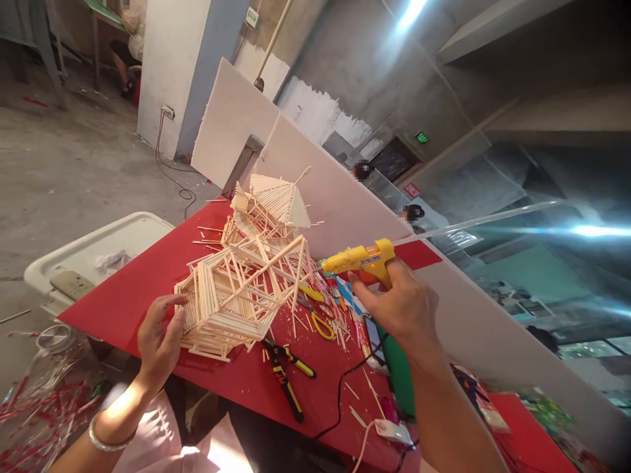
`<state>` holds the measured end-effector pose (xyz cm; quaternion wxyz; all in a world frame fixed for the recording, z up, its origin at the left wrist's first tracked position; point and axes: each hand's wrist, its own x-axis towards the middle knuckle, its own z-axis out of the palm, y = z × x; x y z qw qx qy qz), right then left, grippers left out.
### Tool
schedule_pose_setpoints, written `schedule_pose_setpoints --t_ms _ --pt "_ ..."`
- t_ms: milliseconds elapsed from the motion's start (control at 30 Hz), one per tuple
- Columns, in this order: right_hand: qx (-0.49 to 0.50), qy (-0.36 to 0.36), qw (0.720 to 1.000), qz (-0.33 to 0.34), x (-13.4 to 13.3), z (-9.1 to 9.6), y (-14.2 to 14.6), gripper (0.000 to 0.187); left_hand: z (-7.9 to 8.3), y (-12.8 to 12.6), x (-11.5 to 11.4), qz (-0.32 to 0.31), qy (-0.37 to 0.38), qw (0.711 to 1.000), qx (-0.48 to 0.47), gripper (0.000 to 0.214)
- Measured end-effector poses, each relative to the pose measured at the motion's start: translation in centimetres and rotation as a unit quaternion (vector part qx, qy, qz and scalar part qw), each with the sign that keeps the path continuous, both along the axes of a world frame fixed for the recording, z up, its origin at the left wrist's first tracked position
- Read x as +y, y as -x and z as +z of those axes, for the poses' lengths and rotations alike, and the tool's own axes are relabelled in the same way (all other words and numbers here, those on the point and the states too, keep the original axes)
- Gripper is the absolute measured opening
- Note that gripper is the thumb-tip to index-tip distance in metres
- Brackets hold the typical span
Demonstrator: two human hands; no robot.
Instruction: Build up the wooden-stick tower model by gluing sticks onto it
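A yellow hot glue gun (362, 259) is gripped in my right hand (404, 302), a clear glue stick jutting from its back. Its nozzle points left, close to the upper right corner of a model built of thin wooden sticks (231, 295). This model lies tilted on the red table (221, 378), its frame of sticks facing right. My left hand (160, 335) holds the model's left edge between thumb and fingers. Behind it stands another stick piece with a fan-shaped roof (280, 197). Black-and-yellow pliers (286, 374) lie in front, and yellow-handled scissors (320, 318) rest among loose sticks.
A pale board (340, 190) walls the table's far side. A black cord (340, 394) runs across the table near a white power strip (393, 431) and a phone (373, 338). At left are a white plastic tray (133, 226) and a jar lid (54, 337). Other people sit beyond.
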<state>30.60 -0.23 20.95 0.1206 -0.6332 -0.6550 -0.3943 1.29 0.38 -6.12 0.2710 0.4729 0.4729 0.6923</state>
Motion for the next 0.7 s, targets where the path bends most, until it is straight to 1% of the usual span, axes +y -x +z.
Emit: schedule_pose_setpoints --t_ms 200,400,700 --pt "0.016 0.013 1.0 0.006 0.3 -0.4 -0.56 0.041 0.17 0.02 -0.04 0.006 0.002 1.0 0.008 0.017" --pt "0.029 0.027 0.999 0.0 0.31 -0.41 -0.11 0.036 0.22 0.04 -0.01 0.003 0.006 1.0 0.014 0.017" --pt "0.046 0.045 0.998 0.001 0.5 -0.21 0.13 0.032 0.01 -0.13 0.03 -0.004 -0.003 1.0 -0.004 0.015"
